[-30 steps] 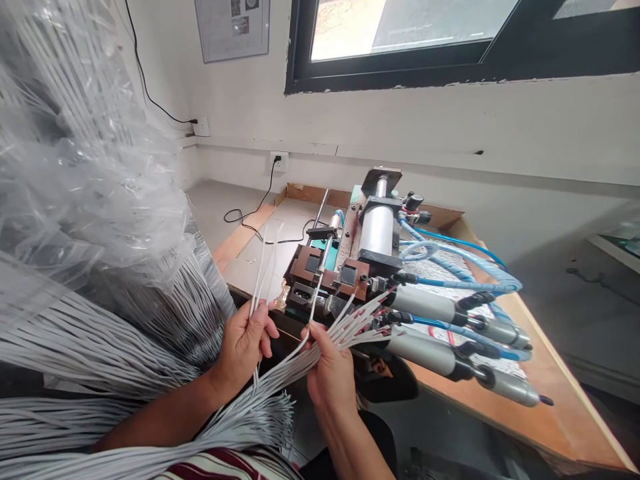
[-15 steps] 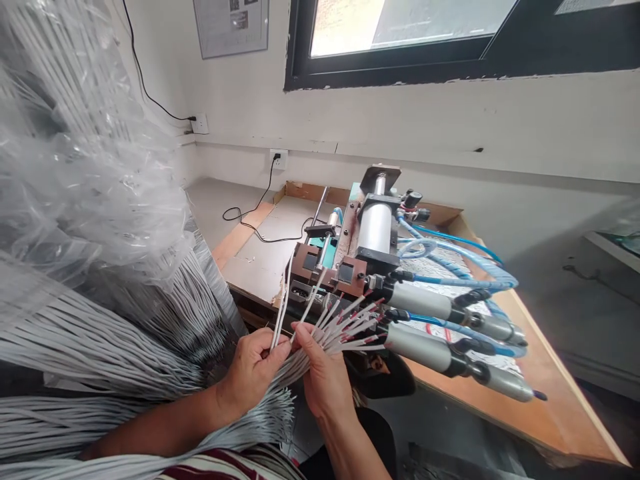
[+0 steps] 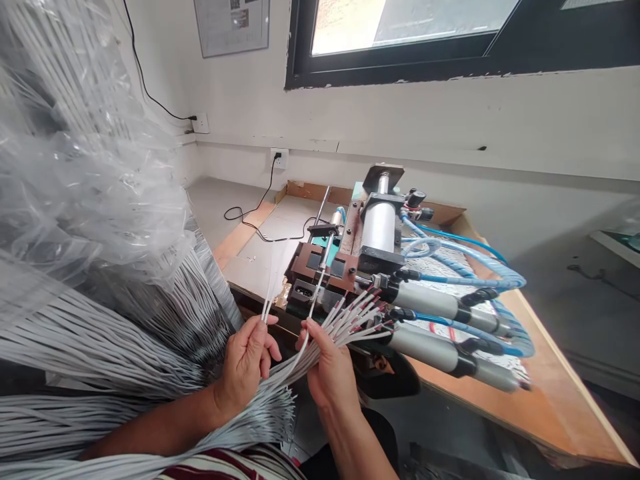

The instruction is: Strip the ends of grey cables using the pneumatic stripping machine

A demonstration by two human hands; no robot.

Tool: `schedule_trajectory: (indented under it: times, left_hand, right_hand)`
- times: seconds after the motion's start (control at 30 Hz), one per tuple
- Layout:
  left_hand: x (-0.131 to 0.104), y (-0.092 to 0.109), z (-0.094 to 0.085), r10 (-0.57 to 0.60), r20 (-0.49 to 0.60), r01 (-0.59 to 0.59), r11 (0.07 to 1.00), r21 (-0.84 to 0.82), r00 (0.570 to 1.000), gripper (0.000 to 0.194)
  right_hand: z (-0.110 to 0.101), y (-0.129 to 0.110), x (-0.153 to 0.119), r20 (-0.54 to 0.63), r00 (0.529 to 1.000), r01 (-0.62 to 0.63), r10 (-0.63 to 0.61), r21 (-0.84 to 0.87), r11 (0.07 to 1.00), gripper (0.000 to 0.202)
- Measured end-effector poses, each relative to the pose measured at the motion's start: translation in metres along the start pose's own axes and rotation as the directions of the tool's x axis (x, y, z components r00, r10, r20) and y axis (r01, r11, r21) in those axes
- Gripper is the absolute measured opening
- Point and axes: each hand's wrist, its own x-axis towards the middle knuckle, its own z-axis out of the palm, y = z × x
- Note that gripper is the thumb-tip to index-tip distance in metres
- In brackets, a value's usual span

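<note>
Nearest, at the bottom edge, is striped clothing (image 3: 220, 465), with a long run of grey cables (image 3: 150, 463) passing over it. Beyond that, the left hand (image 3: 250, 353) pinches a few white strands (image 3: 267, 311) between thumb and index finger, their upper ends pointing up, faint and blurred (I cannot count them for certain), while its other fingers curl loosely. The right hand (image 3: 327, 363), just beside it, has thumb and index finger pressed together on a single cable (image 3: 313, 303); under and beside those fingers lies the cable bundle (image 3: 350, 323), its ends fanned out and many tipped dark red. The single cable rises to the brown blocks (image 3: 325, 265) of the machine; whether they grip it I cannot tell.

To the right of the blocks, two grey cylinders (image 3: 425, 301) lie side by side, and behind the blocks stands a silver cylinder (image 3: 379, 227) between black plates, with blue hoses (image 3: 495, 270) looping away over the wooden table (image 3: 560, 393). On the far left hangs clear plastic (image 3: 125, 193) around more cables. Further back, a black cord (image 3: 260, 233) runs over the tabletop to a wall socket (image 3: 281, 159), and above are a framed sheet (image 3: 233, 27) and a dark-framed window (image 3: 400, 57)
</note>
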Motion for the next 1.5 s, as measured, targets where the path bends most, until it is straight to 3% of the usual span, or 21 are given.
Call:
schedule_trajectory:
  times: [0.07,0.17,0.27,0.37,0.63,0.87,1.27,1.5]
  left_hand:
    - [-0.001,-0.002,-0.001,-0.010,0.055,0.008,1.000,0.028,0.998,0.036]
    - [-0.004,-0.005,-0.002,-0.004,0.162,-0.010,0.996,0.085,0.987,0.034]
    - [-0.007,-0.005,-0.003,0.067,0.252,-0.114,0.977,0.178,0.966,0.035]
    - [-0.007,-0.006,-0.005,0.124,0.325,-0.216,0.940,0.265,0.938,0.038]
    - [-0.007,-0.010,-0.003,0.132,0.473,-0.334,0.866,0.373,0.871,0.041]
    - [-0.009,-0.017,-0.004,0.135,0.344,-0.232,0.938,0.258,0.929,0.036]
    - [-0.006,-0.015,-0.003,0.107,0.307,-0.190,0.949,0.253,0.946,0.036]
    - [-0.003,-0.006,0.001,0.115,0.358,-0.218,0.940,0.262,0.927,0.037]
  right_hand:
    - [0.000,-0.001,0.000,0.035,0.999,-0.033,0.033,-0.016,0.999,0.025]
    - [-0.003,0.000,-0.003,0.181,0.979,-0.083,0.093,-0.060,0.995,0.028]
    - [-0.007,0.004,-0.008,0.272,0.959,-0.055,0.077,-0.090,0.994,0.027]
    - [-0.011,0.009,-0.014,0.259,0.966,0.041,-0.011,-0.109,0.993,0.026]
    - [-0.023,0.014,-0.019,0.146,0.980,0.161,-0.137,-0.165,0.973,0.029]
    - [-0.027,0.018,-0.006,0.113,0.964,0.259,-0.240,-0.202,0.944,0.024]
    - [-0.017,0.013,0.001,0.054,0.988,0.149,-0.142,-0.163,0.975,0.025]
    - [-0.025,0.013,-0.007,0.056,0.973,0.230,-0.225,-0.104,0.968,0.024]
